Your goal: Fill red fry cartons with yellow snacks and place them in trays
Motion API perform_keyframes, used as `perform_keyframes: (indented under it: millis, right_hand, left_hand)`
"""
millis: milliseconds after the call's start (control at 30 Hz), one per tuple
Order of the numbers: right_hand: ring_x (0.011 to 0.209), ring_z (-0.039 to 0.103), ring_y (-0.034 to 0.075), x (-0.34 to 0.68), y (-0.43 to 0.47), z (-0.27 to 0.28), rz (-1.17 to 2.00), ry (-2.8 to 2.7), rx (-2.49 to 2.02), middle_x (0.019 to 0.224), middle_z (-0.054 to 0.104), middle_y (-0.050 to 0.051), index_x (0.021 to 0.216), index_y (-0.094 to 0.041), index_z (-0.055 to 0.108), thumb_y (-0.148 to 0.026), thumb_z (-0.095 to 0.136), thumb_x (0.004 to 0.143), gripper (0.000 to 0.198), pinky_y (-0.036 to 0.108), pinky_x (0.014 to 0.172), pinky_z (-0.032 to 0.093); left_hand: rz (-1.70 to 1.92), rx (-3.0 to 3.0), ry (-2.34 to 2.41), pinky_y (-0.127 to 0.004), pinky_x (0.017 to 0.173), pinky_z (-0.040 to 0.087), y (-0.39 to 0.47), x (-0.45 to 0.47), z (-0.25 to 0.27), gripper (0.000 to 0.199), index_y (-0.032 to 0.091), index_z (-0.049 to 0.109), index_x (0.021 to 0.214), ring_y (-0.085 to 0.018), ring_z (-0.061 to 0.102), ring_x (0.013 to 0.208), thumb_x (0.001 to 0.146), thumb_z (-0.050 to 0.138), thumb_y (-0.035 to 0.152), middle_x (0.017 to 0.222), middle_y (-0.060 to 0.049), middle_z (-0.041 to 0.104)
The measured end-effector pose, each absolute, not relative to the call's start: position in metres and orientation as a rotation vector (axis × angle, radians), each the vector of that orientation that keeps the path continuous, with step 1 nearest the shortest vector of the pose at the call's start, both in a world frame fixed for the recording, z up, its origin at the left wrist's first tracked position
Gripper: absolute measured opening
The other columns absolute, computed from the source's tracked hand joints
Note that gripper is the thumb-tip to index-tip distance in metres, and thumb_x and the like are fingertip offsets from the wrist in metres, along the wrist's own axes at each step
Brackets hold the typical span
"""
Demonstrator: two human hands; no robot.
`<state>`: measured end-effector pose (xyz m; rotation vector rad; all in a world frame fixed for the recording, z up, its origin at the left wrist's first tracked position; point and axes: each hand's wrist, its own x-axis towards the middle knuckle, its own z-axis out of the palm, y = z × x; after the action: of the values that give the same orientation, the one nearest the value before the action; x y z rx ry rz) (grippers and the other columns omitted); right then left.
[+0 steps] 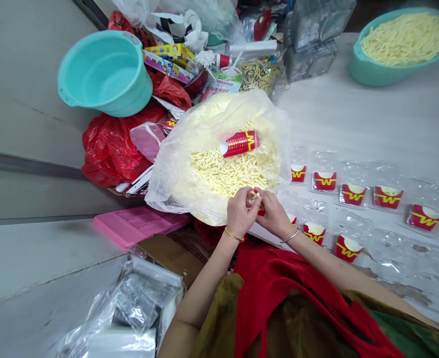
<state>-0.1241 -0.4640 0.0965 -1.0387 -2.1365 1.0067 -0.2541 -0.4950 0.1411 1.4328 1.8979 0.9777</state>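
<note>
Both my hands meet over the near edge of a clear plastic bag [159,186] full of small pale yellow sticks like toy fries [222,174]. My left hand [238,213] has its fingers closed around a few of these sticks. Close against it, my right hand [275,216] is closed on a small red fries carton [261,211], which shows only in part between the hands. On top of the sticks in the bag lies a stack of red cartons [241,144] with a yellow zigzag mark.
To the right, several clear plastic packs [324,180] with red cartons stand in rows on the white table [316,114]. A teal tub [376,72] of sticks is at the far right, another teal basin [103,74] upper left. A pink tray [137,226] lies left.
</note>
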Motion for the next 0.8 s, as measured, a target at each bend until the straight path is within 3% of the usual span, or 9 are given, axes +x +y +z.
perform_keyframes:
  millis: [67, 133, 267, 367, 433, 533, 633, 800]
  right_hand:
    - [0.114, 0.05, 0.028, -0.119, -0.47, 0.096, 1.025, -2.106, -1.044, 0.124, 0.053, 0.013, 0.135, -0.019, 0.036, -0.025, 0.061, 0.078, 0.063, 0.047, 0.098, 0.043]
    - [0.111, 0.051, 0.027, -0.112, -0.475, 0.094, 1.046, -2.049, -1.089, 0.121, 0.054, 0.013, 0.134, -0.018, 0.037, -0.026, 0.062, 0.077, 0.063, 0.046, 0.096, 0.044]
    - [0.109, 0.052, 0.026, -0.087, -0.481, 0.086, 1.031, -1.952, -1.19, 0.118, 0.054, 0.013, 0.134, -0.017, 0.038, -0.022, 0.059, 0.078, 0.06, 0.045, 0.095, 0.045]
    - [0.112, 0.05, 0.025, -0.056, -0.485, 0.08, 0.983, -1.903, -1.266, 0.121, 0.053, 0.013, 0.134, -0.019, 0.039, -0.017, 0.048, 0.084, 0.051, 0.046, 0.098, 0.043]
    - [0.112, 0.05, 0.024, -0.032, -0.489, 0.076, 0.954, -1.892, -1.32, 0.12, 0.054, 0.012, 0.134, -0.02, 0.04, -0.016, 0.043, 0.087, 0.048, 0.046, 0.098, 0.043]
    - [0.111, 0.051, 0.025, 0.007, -0.5, 0.068, 0.895, -1.839, -1.432, 0.118, 0.056, 0.011, 0.133, -0.022, 0.042, -0.016, 0.042, 0.087, 0.046, 0.046, 0.096, 0.044]
    - [0.109, 0.051, 0.024, 0.047, -0.515, 0.057, 0.813, -1.703, -1.593, 0.118, 0.056, 0.012, 0.132, -0.02, 0.043, -0.017, 0.044, 0.086, 0.046, 0.046, 0.095, 0.045]
    - [0.112, 0.05, 0.024, 0.106, -0.544, 0.041, 0.716, -1.542, -1.788, 0.122, 0.054, 0.013, 0.135, -0.019, 0.039, -0.021, 0.046, 0.087, 0.048, 0.047, 0.098, 0.042]
  left_hand:
    - [0.916, 1.515, 1.976, -0.027, 0.075, 0.043, -0.497, -0.246, 0.136, 0.013, 0.02, 0.057, 0.095, -0.015, 0.057, 0.079, 0.088, 0.051, 0.029, 0.091, -0.004, 0.061]
    - [0.831, 1.597, 2.041, -0.029, 0.076, 0.042, -0.499, -0.236, 0.133, 0.013, 0.019, 0.057, 0.089, -0.016, 0.057, 0.082, 0.09, 0.047, 0.025, 0.087, -0.004, 0.061]
    - [0.563, 1.861, 2.035, -0.033, 0.082, 0.041, -0.505, -0.206, 0.141, 0.016, 0.02, 0.06, 0.088, -0.019, 0.054, 0.094, 0.09, 0.045, 0.024, 0.1, -0.006, 0.06]
    - [0.352, 2.059, 1.876, -0.038, 0.087, 0.041, -0.507, -0.174, 0.15, 0.02, 0.02, 0.059, 0.103, -0.023, 0.052, 0.102, 0.089, 0.047, 0.028, 0.111, -0.009, 0.057]
    - [0.243, 2.142, 1.743, -0.04, 0.089, 0.041, -0.504, -0.149, 0.148, 0.025, 0.017, 0.058, 0.107, -0.024, 0.052, 0.1, 0.086, 0.05, 0.027, 0.109, -0.011, 0.058]
    - [0.135, 2.177, 1.541, -0.039, 0.086, 0.044, -0.497, -0.11, 0.131, 0.017, 0.015, 0.061, 0.095, -0.024, 0.055, 0.093, 0.083, 0.049, 0.018, 0.101, -0.011, 0.059]
    - [0.18, 2.098, 1.363, -0.035, 0.081, 0.047, -0.494, -0.068, 0.106, 0.017, 0.015, 0.06, 0.088, -0.021, 0.057, 0.088, 0.084, 0.044, 0.014, 0.095, -0.01, 0.059]
    - [0.477, 1.876, 1.285, -0.033, 0.09, 0.047, -0.504, -0.003, 0.078, 0.031, 0.017, 0.052, 0.113, -0.019, 0.053, 0.103, 0.083, 0.047, 0.012, 0.109, -0.008, 0.054]
